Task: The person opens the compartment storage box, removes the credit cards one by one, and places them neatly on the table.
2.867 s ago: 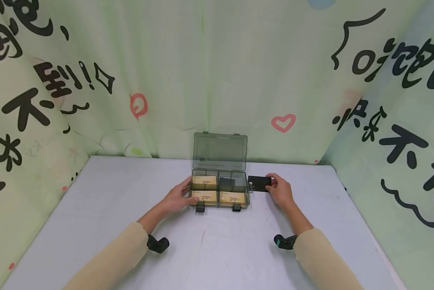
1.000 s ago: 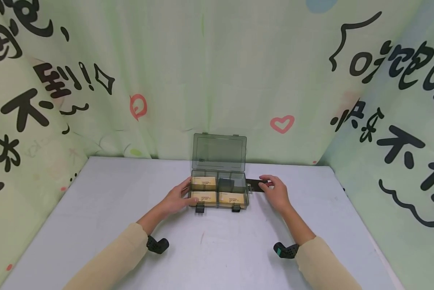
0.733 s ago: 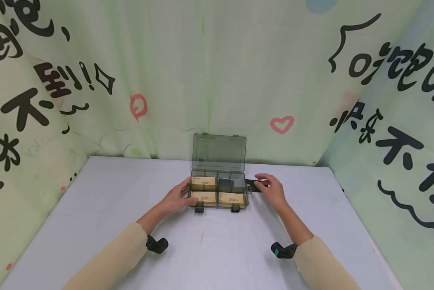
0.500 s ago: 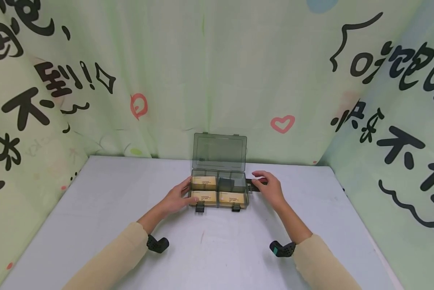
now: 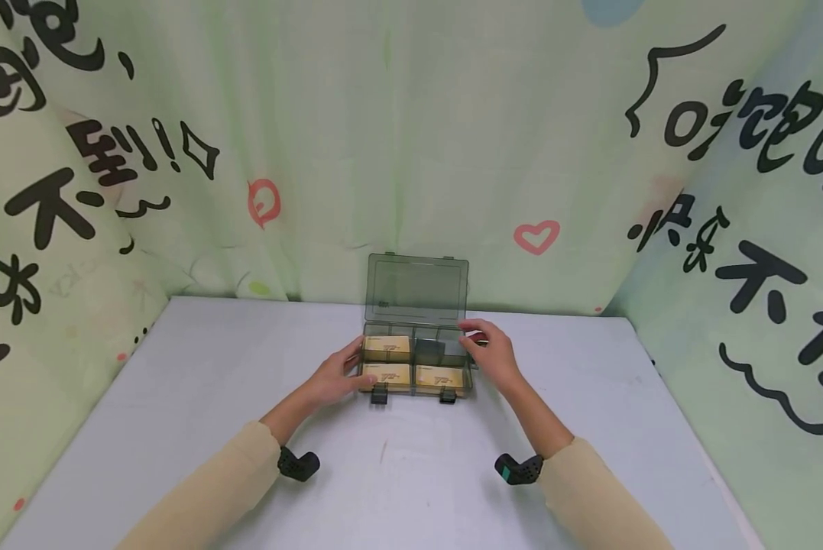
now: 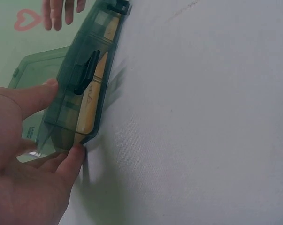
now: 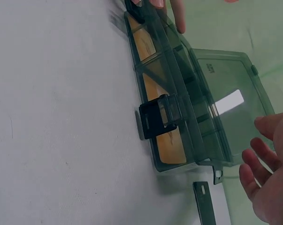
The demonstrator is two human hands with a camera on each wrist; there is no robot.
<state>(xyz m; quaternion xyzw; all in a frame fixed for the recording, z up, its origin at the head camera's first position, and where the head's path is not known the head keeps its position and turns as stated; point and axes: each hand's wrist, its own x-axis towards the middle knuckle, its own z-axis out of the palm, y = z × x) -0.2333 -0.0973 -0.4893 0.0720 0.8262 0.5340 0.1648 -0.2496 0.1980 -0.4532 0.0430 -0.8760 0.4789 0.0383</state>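
A smoky clear compartment box [image 5: 411,389] stands open in the middle of the grey table [image 5: 177,397], its lid [image 5: 416,286] upright. Tan card stacks [image 5: 387,346] fill three compartments, and one far compartment looks dark. My left hand [image 5: 332,376] grips the box's left end, thumb on the far side and a fingertip at the near corner [image 6: 76,157]. My right hand [image 5: 494,355] hovers with fingers loose at the box's right end, holding nothing. A flat black card [image 7: 205,200] lies on the table just right of the box, below that hand.
Two black latches [image 5: 380,394] hang off the box's front edge; one shows close up in the right wrist view [image 7: 156,119]. Printed green curtains [image 5: 411,137] close in the table at the back and both sides. Bare table surface lies all round the box.
My right hand laid the black card flat on the table, let it go and slid left to the box's right end. The left hand and the box stayed put.
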